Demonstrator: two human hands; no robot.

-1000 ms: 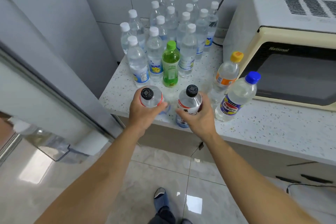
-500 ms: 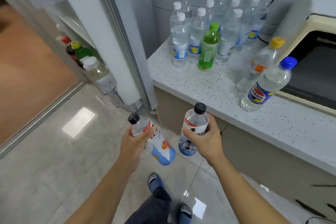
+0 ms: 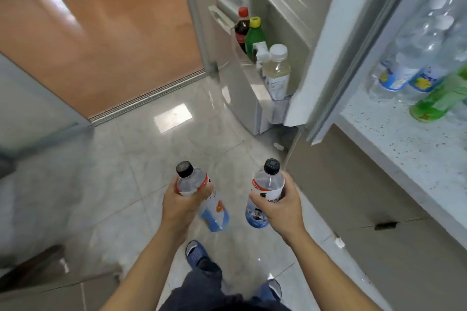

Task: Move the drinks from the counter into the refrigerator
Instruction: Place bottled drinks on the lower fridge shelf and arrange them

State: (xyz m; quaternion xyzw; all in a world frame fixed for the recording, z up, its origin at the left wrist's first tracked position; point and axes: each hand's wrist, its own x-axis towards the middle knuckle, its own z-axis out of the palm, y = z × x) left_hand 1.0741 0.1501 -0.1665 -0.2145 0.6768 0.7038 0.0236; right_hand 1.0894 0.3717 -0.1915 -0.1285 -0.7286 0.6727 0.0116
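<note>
My left hand (image 3: 180, 206) grips a clear black-capped bottle (image 3: 192, 180) with a red and blue label, tilted over the floor. My right hand (image 3: 280, 206) grips a second black-capped bottle (image 3: 267, 184), held upright. Both hang above the tiles, below and left of the open refrigerator door (image 3: 326, 40). Its lower door shelf (image 3: 252, 88) holds a dark red-capped bottle (image 3: 242, 26), a green yellow-capped bottle (image 3: 255, 35) and a pale white-capped bottle (image 3: 276, 68). On the counter (image 3: 404, 139) at the right stand several clear bottles (image 3: 409, 58) and a green bottle (image 3: 439, 98), blurred.
Grey cabinet fronts (image 3: 379, 209) run under the counter on the right. A doorway with a metal floor track (image 3: 149, 100) opens to an orange-brown floor at the upper left. My slippered feet (image 3: 195, 252) stand on the glossy tiles.
Both hands lifted the two black-capped bottles off the counter and carried them left and down. The view swung left from the counter to the open refrigerator door.
</note>
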